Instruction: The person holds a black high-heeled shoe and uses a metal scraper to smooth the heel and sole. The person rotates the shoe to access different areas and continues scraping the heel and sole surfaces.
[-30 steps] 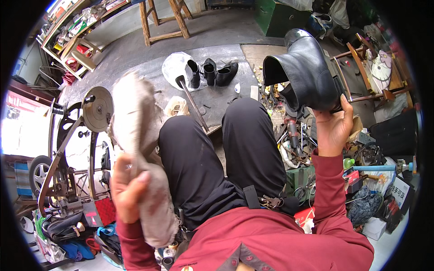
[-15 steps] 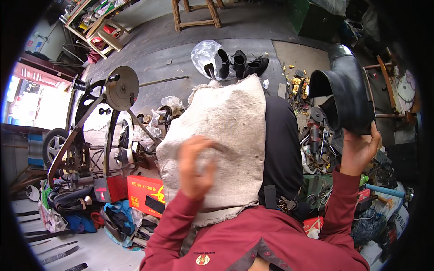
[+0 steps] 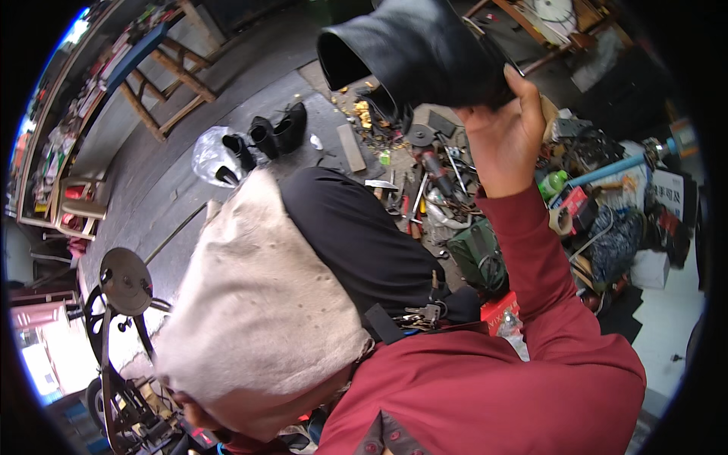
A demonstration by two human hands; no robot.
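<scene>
My right hand (image 3: 504,140) is raised and grips a tall black leather boot (image 3: 425,57) at its edge. The boot's wide opening faces left. A beige, rough-edged cloth (image 3: 265,303) lies over my left leg; the dark trousers (image 3: 356,220) show on the other leg. Past the cloth's lower left edge, my left hand (image 3: 196,415) is only partly visible. The cloth hides most of its fingers and whatever it may touch. Several black shoes (image 3: 263,138) stand on the floor ahead, by a clear plastic bag (image 3: 206,161).
At the left stands a metal machine with a round wheel (image 3: 125,280). A red-and-grey power tool (image 3: 434,165), a hammer (image 3: 381,184) and other tools litter the floor right of my leg. Nearby are a green case (image 3: 478,254) and a blue tube (image 3: 607,173). Farther back stands a wooden bench (image 3: 155,68).
The view has swung to the right and tilted. My right hand still holds the boot, now higher in view. My left hand has gone from above the cloth to beyond its lower left edge.
</scene>
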